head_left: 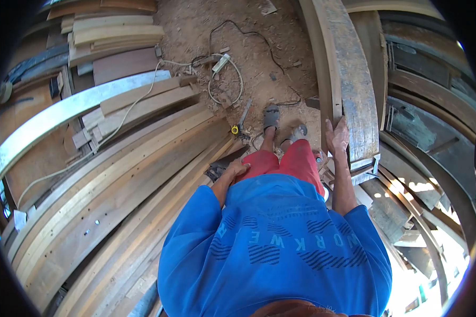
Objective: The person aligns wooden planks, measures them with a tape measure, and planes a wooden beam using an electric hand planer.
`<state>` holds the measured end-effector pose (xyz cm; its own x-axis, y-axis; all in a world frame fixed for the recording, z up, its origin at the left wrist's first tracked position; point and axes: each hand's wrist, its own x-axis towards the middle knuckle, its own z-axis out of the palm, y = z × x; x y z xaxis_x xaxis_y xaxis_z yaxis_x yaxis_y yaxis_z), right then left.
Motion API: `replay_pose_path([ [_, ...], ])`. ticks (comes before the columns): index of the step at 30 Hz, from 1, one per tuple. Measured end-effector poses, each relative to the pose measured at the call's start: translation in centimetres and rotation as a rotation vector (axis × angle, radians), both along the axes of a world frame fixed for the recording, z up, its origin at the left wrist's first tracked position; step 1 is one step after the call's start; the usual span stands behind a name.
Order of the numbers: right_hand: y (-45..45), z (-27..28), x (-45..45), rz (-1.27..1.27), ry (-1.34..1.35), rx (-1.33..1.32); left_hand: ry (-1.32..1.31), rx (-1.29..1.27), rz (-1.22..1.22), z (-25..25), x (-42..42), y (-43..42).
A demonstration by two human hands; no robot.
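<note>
My right hand [337,136] is at the near part of a long wooden strip [334,95], with thumb and fingers on either side of its edge. Close against that strip lies a wide, worn wooden beam [357,79], grey and scuffed on top. My left hand [239,168] rests on the left thigh of my red shorts [262,161], its fingers laid on the cloth with no object seen in them. On the ground ahead of my feet are a yellow tape measure [235,129] and a narrow flat tool [245,112] beside it.
Long planks [127,211] are stacked along my left, with shorter boards [116,34] beyond them. A white power strip [221,63] and looping cables lie on the dirt floor [185,26] among wood shavings. More timber [433,95] leans at the right.
</note>
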<state>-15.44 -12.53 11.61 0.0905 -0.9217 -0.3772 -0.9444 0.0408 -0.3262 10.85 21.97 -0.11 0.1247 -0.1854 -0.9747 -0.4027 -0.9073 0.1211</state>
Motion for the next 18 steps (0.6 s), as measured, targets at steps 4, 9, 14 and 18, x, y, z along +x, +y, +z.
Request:
replay_pose_path([
  [4, 0.1, -1.0, -0.4, 0.032, -0.022, -0.028, 0.077, -0.084, 0.152, -2.6, -3.7, 3.1],
  [9, -0.1, -0.8, -0.6, 0.072, -0.050, -0.048, 0.026, -0.142, 0.366, -1.7, -7.0, 2.3],
  [14, -0.8, 0.6, -0.7, 0.086, -0.080, 0.062, -0.238, -0.249, 0.300, -0.4, -8.7, 0.4],
  [18, -1.3, 0.3, -1.0, 0.137, -0.106, 0.078, -0.236, -0.354, 0.443, -0.8, -10.2, -1.0],
])
